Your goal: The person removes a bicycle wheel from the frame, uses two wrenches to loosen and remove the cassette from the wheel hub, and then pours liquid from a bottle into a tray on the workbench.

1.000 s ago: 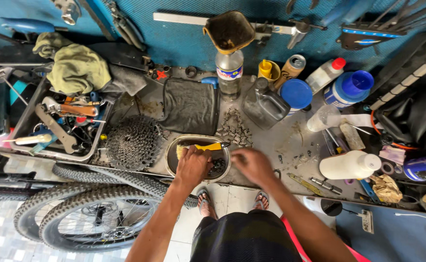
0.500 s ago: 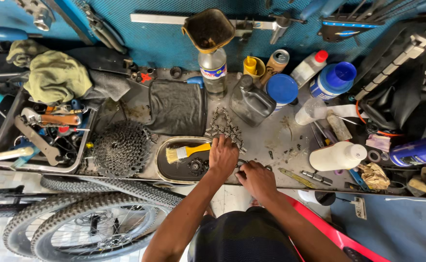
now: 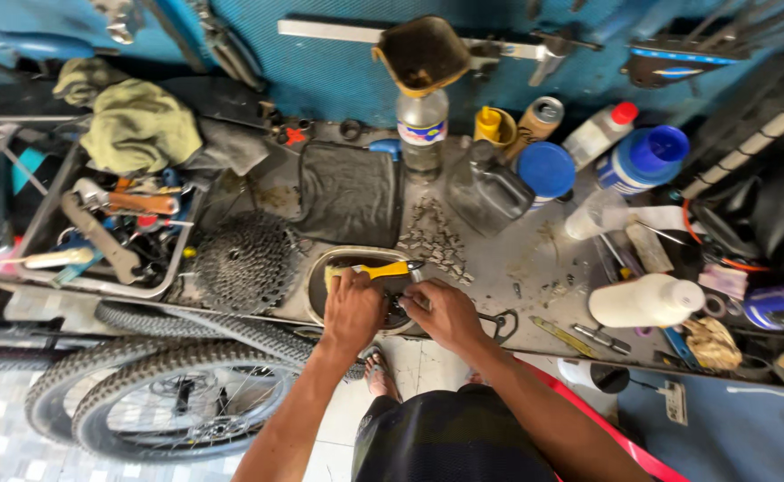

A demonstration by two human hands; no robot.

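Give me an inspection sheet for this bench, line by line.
Surface: grey workbench, grimy, strewn with small metal bits.
Job's things: oval metal pan with yellow-handled brush; cassette sprocket beside it.
Clutter: bottles, blue-lidded tubs, green rag, tool tray.
Grips: left hand and right hand both over the pan; what they pinch is hidden.
Cables: nothing seen.
Surroundings: blue tool wall, bicycle wheel below.
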